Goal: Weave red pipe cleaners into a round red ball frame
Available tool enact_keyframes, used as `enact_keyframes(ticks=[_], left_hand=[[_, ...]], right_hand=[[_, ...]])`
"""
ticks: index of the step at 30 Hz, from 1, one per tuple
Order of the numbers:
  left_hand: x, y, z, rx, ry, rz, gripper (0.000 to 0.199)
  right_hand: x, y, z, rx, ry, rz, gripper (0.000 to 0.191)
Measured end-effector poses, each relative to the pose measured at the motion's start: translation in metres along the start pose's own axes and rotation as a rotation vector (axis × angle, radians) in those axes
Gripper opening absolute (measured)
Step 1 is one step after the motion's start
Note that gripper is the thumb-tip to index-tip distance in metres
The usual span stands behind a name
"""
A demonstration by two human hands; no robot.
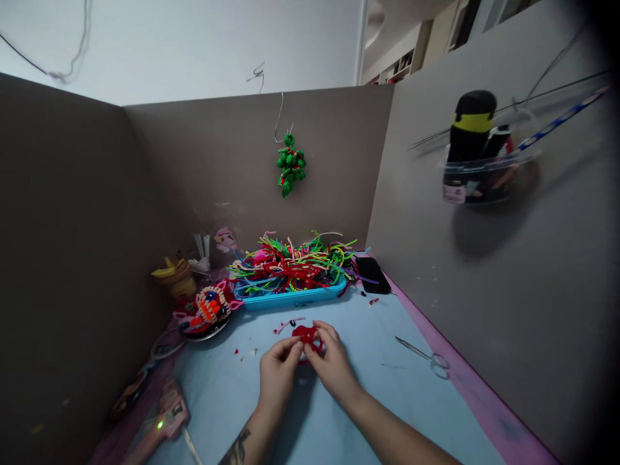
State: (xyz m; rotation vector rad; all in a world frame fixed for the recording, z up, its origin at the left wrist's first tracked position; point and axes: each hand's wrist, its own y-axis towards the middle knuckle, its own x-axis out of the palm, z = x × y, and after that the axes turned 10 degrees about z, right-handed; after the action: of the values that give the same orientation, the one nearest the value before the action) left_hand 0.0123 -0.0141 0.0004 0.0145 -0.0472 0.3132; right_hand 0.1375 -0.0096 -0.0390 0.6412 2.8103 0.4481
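Note:
In the middle of the blue tabletop, a small red looped piece (306, 334), seemingly bent from fuzzy pipe cleaner, is held up between both hands. My left hand (279, 367) pinches its left edge between thumb and forefinger. On the other side, my right hand (331, 358) grips the piece, with the thumb at the front and fingers curled behind. A red loop shows below the thumbs. Just beyond the hands lie a short pale purple stem (296, 319) and some red scraps. The fingers partly hide the red piece.
A blue tray (295, 298) heaped with colourful pipe cleaners stands at the back. Scissors (429, 356) and a black phone (372, 275) lie to the right. A pink glue gun (167, 413) and a plate of fuzzy figures (210, 310) are left. A green ornament (290, 165) hangs behind.

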Motion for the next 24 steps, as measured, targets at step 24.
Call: enact_keyframes(ticks=[24], left_hand=[[0.0,-0.005,0.003,0.052,0.02,0.055,0.023]], right_hand=[[-0.016,-0.004,-0.027,-0.745,-0.237,0.005,0.021]])
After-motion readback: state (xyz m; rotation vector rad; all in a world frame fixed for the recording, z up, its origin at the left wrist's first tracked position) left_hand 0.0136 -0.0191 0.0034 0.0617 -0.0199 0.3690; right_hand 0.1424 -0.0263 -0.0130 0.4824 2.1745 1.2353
